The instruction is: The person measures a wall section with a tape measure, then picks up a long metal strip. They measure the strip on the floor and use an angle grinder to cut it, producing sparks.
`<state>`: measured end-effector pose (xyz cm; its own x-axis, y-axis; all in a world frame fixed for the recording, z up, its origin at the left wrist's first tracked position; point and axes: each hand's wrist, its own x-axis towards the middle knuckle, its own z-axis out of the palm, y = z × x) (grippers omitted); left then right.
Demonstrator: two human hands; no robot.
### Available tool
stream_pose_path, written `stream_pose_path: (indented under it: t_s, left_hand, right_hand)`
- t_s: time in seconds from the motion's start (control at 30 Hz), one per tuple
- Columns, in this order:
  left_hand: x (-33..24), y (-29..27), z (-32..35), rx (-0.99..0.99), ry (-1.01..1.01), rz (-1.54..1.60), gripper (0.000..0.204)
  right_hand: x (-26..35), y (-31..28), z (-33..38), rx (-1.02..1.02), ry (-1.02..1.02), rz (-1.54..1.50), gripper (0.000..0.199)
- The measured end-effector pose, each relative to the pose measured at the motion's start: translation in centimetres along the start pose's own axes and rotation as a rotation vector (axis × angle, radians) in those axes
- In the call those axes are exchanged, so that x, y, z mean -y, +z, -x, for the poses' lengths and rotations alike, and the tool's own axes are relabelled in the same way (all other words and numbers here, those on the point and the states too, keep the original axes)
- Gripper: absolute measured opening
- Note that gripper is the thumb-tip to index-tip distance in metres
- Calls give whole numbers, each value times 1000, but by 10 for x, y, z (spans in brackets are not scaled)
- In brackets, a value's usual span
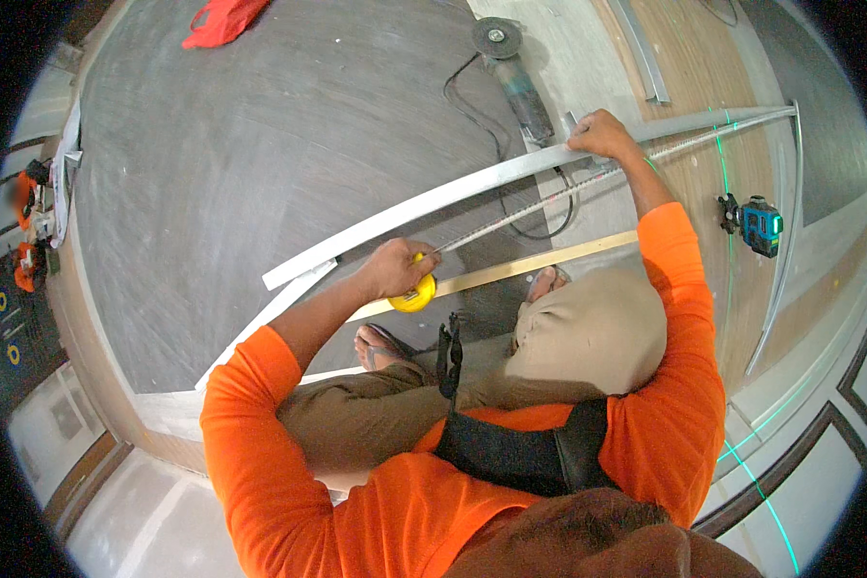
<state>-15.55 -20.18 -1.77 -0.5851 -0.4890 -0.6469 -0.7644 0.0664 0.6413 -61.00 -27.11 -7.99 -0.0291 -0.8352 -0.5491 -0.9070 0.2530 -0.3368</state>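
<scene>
**Operator:** I've got my left hand [395, 270] closed around the yellow tape measure case [415, 294], fingers wrapped over the top, thumb side toward me. My right hand [602, 133] is out at full reach, pressing the far end of the tape blade [511, 214] down by the long grey metal strip [453, 197]. From here I can't quite make out whether the fingers pinch the blade's hook or just pin it flat; that end is small and near the fisheye bend.

**Observer:** How would you do this stretch well?

**Operator:** I'd say keep the blade taut and straight between the two hands, lying right beside the strip, not drifting toward the wooden batten [539, 265] on the near side of it. Hold the case low to the floor so the blade doesn't arch, and don't let the right hand creep once it's set.

**Observer:** And the tape itself?

**Operator:** The case is small, round and bright yellow, mostly hidden under my left palm, just above my sandalled foot [380, 345]. The blade runs out from it as a thin pale line with fine marks, up and away to the right hand. Beyond that hand lies an angle grinder [515, 72] with its cord looping back toward the blade. Off past my right forearm sits a laser level [756, 223], casting green lines.
</scene>
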Motion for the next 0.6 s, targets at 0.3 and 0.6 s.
stream_pose_path:
  t_s: [0.3, 0.6]
  left_hand:
    - [-7, 41, -55, 105, -5, 210, 37]
    - [-15, 77, -82, 198, 59, 326, 36]
  right_hand:
    - [2, -2, 2, -10, 9, 73, 46]
    - [-5, 9, -1, -91, -43, -44, 40]
